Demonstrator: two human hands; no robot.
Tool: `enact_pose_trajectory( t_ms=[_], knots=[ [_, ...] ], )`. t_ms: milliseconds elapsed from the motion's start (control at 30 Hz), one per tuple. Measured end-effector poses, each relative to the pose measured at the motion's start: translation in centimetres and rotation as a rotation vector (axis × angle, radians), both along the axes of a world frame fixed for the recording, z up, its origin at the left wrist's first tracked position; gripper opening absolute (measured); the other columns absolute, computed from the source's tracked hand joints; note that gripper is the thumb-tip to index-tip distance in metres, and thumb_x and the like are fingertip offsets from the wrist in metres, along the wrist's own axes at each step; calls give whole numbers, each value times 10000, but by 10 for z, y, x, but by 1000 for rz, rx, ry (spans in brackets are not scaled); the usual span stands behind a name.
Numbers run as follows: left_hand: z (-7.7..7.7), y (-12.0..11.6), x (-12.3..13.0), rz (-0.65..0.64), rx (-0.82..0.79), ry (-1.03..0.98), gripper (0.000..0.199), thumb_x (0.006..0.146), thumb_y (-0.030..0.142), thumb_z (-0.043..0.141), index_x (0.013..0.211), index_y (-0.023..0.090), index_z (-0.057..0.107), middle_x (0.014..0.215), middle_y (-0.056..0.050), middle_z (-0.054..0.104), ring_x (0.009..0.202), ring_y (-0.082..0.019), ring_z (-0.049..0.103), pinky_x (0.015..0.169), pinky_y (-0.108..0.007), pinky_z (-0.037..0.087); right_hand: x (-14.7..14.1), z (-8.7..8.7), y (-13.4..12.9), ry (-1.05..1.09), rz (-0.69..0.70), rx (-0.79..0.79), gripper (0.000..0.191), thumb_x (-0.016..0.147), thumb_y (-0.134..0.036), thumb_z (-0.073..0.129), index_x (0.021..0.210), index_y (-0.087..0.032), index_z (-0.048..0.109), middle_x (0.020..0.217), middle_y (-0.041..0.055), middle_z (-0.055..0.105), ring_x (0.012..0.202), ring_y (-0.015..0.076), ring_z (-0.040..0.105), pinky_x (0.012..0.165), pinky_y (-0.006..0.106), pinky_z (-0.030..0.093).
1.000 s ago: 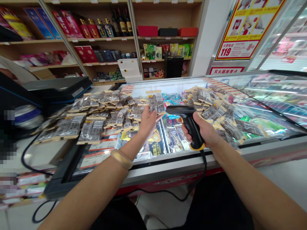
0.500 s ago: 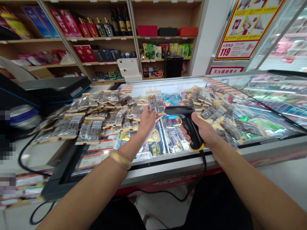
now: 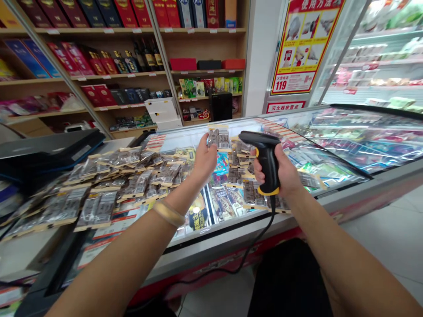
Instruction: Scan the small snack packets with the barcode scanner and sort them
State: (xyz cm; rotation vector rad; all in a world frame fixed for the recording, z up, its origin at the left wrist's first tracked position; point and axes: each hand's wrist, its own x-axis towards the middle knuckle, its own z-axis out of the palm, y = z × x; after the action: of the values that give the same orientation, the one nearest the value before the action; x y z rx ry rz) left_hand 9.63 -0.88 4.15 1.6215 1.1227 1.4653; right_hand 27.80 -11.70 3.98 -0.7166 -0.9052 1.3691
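Note:
My left hand (image 3: 205, 157), with a gold bangle (image 3: 168, 214) on its wrist, pinches a small clear snack packet (image 3: 222, 137) by its left edge. The packet is upright, dark pieces inside and a barcode label facing me. In my right hand (image 3: 288, 171) is a black and yellow barcode scanner (image 3: 269, 165), gripped by its handle. Its head is just right of the packet and apart from it. Similar packets lie in a large pile (image 3: 128, 176) to the left and in a smaller pile (image 3: 238, 164) below the scanner, both on the glass freezer top (image 3: 185, 132).
The scanner's cord (image 3: 246, 253) hangs down the freezer's front. A dark machine (image 3: 53, 149) stands at the left beside the pile. Shelves (image 3: 125, 75) with boxes and bottles line the back. A red and yellow poster (image 3: 299, 53) is on the wall.
My view has turned to the right. My left hand has lifted the packet toward the far side of the freezer. The scanner has also come up, staying beside the packet.

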Motion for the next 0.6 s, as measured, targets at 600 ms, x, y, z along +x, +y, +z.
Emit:
enact_pose_trajectory(
  t_ms=[600],
  knots=[
    [10,-18,101,117,120,853,488,917,287,549,1401,257,609,1432,-134,541,1351,-325,475,1128,-465,403,69,-27,19,133,-238,-72,589,879,-751,560,883,-166,634,606,-21,523,436,85,457,374,194,391]
  ],
)
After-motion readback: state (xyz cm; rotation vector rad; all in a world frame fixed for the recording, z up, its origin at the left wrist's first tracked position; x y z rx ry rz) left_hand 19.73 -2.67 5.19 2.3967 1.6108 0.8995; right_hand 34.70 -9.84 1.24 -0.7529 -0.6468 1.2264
